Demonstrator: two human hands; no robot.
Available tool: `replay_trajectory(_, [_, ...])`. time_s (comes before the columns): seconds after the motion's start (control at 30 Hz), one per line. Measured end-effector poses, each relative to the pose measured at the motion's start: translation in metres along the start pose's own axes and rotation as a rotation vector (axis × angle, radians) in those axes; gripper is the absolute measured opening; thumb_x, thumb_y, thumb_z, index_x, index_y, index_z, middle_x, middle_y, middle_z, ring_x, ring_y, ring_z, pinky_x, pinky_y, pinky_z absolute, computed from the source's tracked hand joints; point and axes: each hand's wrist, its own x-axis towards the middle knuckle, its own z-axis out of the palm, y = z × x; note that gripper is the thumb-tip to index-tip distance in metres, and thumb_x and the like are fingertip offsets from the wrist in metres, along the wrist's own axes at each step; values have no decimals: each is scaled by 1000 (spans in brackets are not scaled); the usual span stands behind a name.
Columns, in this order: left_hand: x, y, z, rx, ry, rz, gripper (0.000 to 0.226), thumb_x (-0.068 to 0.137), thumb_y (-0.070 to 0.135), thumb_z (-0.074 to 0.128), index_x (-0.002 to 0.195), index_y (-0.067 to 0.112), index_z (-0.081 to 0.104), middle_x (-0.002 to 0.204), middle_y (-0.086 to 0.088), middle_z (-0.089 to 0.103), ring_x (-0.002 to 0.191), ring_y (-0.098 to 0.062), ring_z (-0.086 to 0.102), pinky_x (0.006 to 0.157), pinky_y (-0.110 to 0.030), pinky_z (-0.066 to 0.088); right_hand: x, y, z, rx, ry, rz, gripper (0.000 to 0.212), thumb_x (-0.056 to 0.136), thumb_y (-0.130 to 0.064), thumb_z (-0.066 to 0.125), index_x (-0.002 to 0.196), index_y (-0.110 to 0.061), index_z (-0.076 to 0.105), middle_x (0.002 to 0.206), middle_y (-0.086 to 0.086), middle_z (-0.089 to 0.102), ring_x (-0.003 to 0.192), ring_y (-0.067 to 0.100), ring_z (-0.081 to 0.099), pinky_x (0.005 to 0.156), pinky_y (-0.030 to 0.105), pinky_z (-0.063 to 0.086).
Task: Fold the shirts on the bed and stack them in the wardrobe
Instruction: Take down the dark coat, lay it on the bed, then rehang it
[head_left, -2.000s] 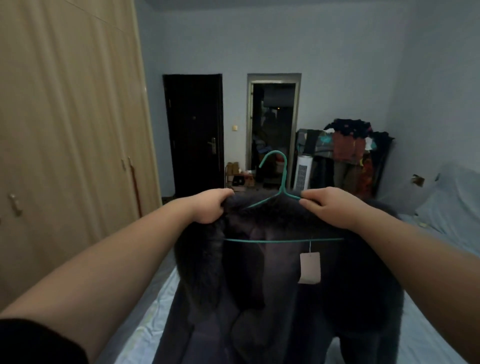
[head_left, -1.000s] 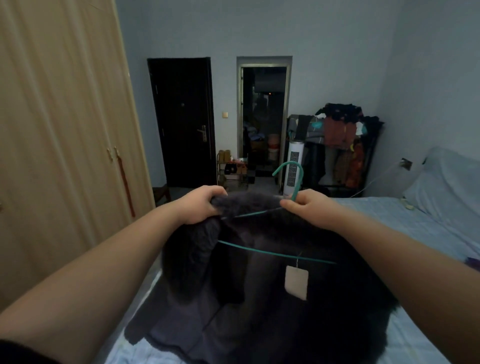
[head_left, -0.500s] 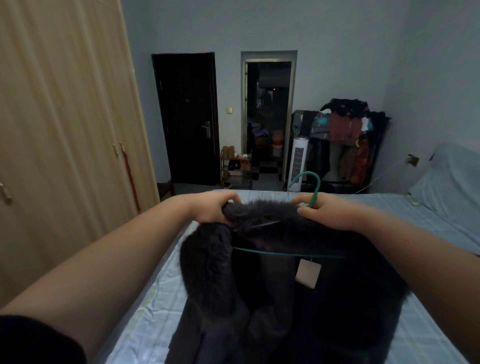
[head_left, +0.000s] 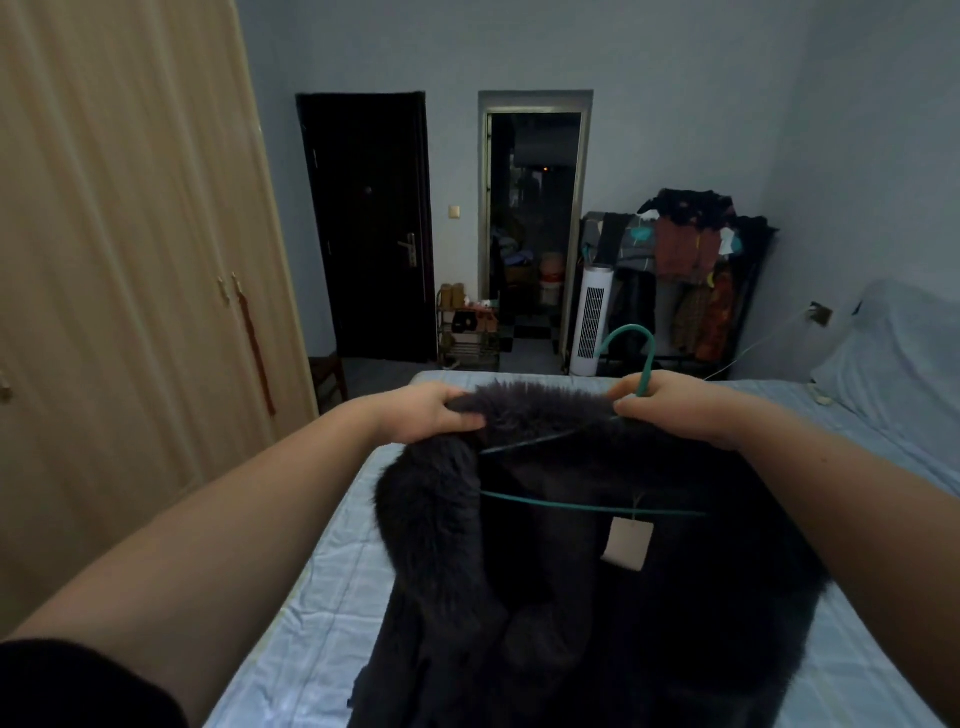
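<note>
Garment (head_left: 597, 597), dark and furry, hangs between both hands over the bed (head_left: 311, 571), and its lower part spreads on the blue sheet near the camera. A pale tag (head_left: 627, 544) dangles on a thread inside it, under the bar of the green hanger (head_left: 592, 506). The garment is on the hanger, so I judge that the step in hand is to free it before any folding.

The left hand (head_left: 426, 418) has its fingers curled around the fur collar (head_left: 535, 410) at the left shoulder and grips it. The right hand (head_left: 680, 413) pinches the collar at the right side, just at the base of the hook (head_left: 636, 345), which stands up beside its fingers. Whether it holds the hook too, I cannot tell.

The next move probably calls for sliding one shoulder off the wire while the other hand keeps the hanger steady. The fur may catch on the wire end, so a slow pull seems better.

Further on the left stands the wardrobe (head_left: 130, 260) with its doors closed; it must be opened later. Beyond the bed are a dark door (head_left: 369, 223), an open doorway (head_left: 535, 223), a white fan (head_left: 592, 319) and a rack (head_left: 691, 270) full of clothes.
</note>
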Motion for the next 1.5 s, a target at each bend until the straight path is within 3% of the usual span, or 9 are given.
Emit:
replay_trajectory(0.1, [-4, 1, 1, -293, -49, 8, 16, 96, 32, 59, 108, 26, 67, 99, 9, 76, 96, -9, 71, 77, -18, 53, 2, 2, 1, -19, -45, 30, 20, 97, -26, 55, 114, -27, 66, 117, -3, 64, 110, 15, 57, 103, 38, 41])
replay_trajectory(0.23, [-3, -10, 3, -469, -106, -22, 44, 92, 39, 61, 128, 14, 60, 125, -5, 68, 117, -21, 64, 99, -32, 50, 3, 0, 7, 14, 13, 15, 24, 97, -23, 54, 117, -26, 66, 116, -5, 61, 109, 14, 55, 102, 37, 40])
replay_trajectory(0.57, [0, -8, 20, -335, 219, 59, 41, 85, -9, 65, 101, 28, 63, 98, 3, 71, 80, 4, 69, 67, -13, 51, 21, -6, 40, -163, 87, 59, 16, 93, -16, 53, 105, -20, 63, 92, 1, 59, 89, 18, 55, 80, 29, 41])
replay_trajectory(0.73, [-1, 3, 19, -393, 219, 130, 45, 84, -5, 69, 107, 33, 63, 95, 8, 74, 88, -3, 71, 66, -12, 52, 31, -5, 57, -81, 272, 30, 11, 96, -20, 50, 93, -24, 61, 82, -3, 62, 71, 10, 56, 61, 25, 41])
replay_trajectory(0.9, [-4, -2, 11, -411, 220, 117, 38, 89, 6, 70, 120, 24, 58, 109, 7, 69, 102, -5, 67, 70, -12, 52, 32, -21, 40, 121, 304, -37, 19, 100, -28, 51, 92, -17, 65, 81, 5, 65, 79, 21, 61, 70, 30, 43])
replay_trajectory(1.03, [-5, 2, 0, -80, 78, -9, 36, 93, 58, 51, 106, 29, 69, 102, 11, 72, 99, -11, 68, 85, -36, 56, 27, -30, 26, 112, 291, -103, 25, 100, -31, 51, 82, -20, 64, 71, 2, 61, 70, 17, 57, 59, 28, 37])
replay_trajectory(1.17, [0, 5, -8, 183, 395, 99, 25, 90, 52, 61, 94, 29, 68, 94, 12, 66, 93, -11, 62, 90, -42, 53, 27, -35, 33, 110, 291, -115, 24, 101, -30, 50, 81, -21, 62, 70, -1, 60, 67, 12, 56, 55, 26, 35])
replay_trajectory(1.33, [4, 26, 15, 254, 167, 143, 83, 76, 44, 81, 145, 35, 34, 133, 12, 50, 120, -8, 50, 106, -30, 40, 26, -48, 37, 124, 316, -189, 17, 100, -30, 52, 89, -24, 63, 81, -3, 63, 79, 13, 59, 64, 27, 40])
replay_trajectory(1.5, [20, 20, 19, 382, 306, 128, 36, 85, 44, 67, 116, 48, 51, 116, 7, 68, 113, -18, 62, 102, -42, 47, 15, -46, 27, 46, 186, -235, 14, 97, -35, 57, 108, -28, 61, 99, -12, 61, 94, 8, 57, 84, 28, 43])
